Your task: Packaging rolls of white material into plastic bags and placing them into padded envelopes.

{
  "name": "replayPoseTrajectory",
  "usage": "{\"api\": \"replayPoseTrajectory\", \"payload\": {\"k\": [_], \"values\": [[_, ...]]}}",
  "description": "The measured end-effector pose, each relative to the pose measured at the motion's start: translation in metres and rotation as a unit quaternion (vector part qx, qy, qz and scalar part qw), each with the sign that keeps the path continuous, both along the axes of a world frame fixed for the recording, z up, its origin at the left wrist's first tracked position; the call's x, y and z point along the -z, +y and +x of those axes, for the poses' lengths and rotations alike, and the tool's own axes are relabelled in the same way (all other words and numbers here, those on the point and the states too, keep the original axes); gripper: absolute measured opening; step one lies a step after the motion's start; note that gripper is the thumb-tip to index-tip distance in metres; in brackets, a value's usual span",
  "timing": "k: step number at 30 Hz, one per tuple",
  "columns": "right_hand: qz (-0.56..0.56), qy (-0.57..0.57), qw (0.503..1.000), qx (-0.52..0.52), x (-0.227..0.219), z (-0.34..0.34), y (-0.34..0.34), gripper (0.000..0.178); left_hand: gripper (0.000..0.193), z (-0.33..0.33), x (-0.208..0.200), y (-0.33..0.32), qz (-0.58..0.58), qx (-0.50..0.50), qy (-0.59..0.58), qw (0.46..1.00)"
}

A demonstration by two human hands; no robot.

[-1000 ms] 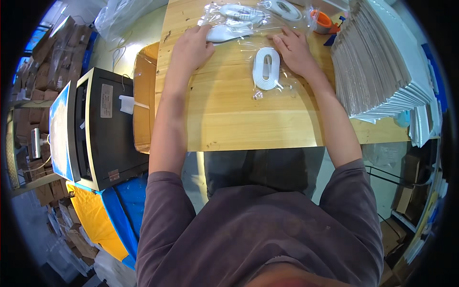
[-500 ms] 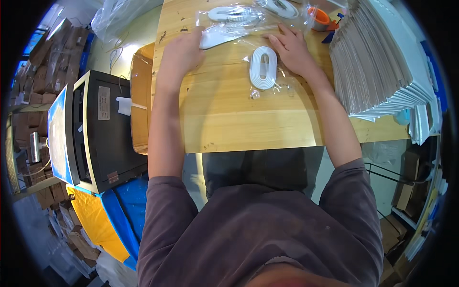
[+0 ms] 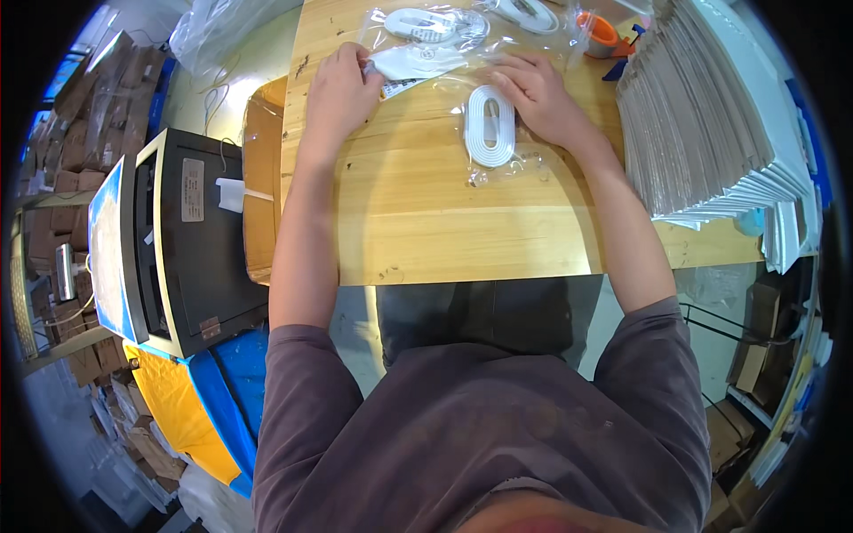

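Observation:
My left hand (image 3: 342,93) grips the left end of a white plastic packet (image 3: 418,62), with thumb and fingers closed at its edge. A printed strip shows under the packet's lower edge. My right hand (image 3: 540,96) lies by the packet's other end, fingers bent and close together over clear film; what they pinch is hidden. Just below that hand, a flat white cable coiled into an oval (image 3: 489,127) lies in a clear bag. Beyond the packet are a bagged white cable coil (image 3: 418,25) and another bagged coil (image 3: 526,14).
An orange tape roll (image 3: 597,35) stands at the far right of the wooden table (image 3: 444,231). Beside it rises a tall stack of grey-white mailers (image 3: 697,124). An open cardboard box (image 3: 264,178) and a black cabinet (image 3: 209,240) stand on the left.
My left hand has shifted, and the packet's left end has lifted or folded, showing the printed strip. My right hand's fingers have drawn together and moved left toward the packet.

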State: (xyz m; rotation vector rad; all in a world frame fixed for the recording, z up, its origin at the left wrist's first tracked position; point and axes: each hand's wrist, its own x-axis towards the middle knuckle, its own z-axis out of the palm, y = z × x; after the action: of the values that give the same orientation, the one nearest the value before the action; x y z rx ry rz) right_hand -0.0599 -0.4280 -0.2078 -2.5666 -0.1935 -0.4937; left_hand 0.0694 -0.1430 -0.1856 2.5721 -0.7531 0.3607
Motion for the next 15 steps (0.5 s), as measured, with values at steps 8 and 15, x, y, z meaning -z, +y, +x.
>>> {"api": "replayPoseTrajectory", "payload": {"k": [8, 15], "values": [[0.075, -0.039, 0.992, -0.096, -0.006, -0.004, 0.009, 0.031, 0.061, 0.012, 0.003, -0.002, -0.146, 0.058, 0.118, 0.981], [0.065, -0.042, 0.99, -0.114, -0.01, -0.006, 0.013, 0.032, 0.072, -0.01, -0.019, -0.008, 0.077, -0.001, 0.139, 0.987]]}}
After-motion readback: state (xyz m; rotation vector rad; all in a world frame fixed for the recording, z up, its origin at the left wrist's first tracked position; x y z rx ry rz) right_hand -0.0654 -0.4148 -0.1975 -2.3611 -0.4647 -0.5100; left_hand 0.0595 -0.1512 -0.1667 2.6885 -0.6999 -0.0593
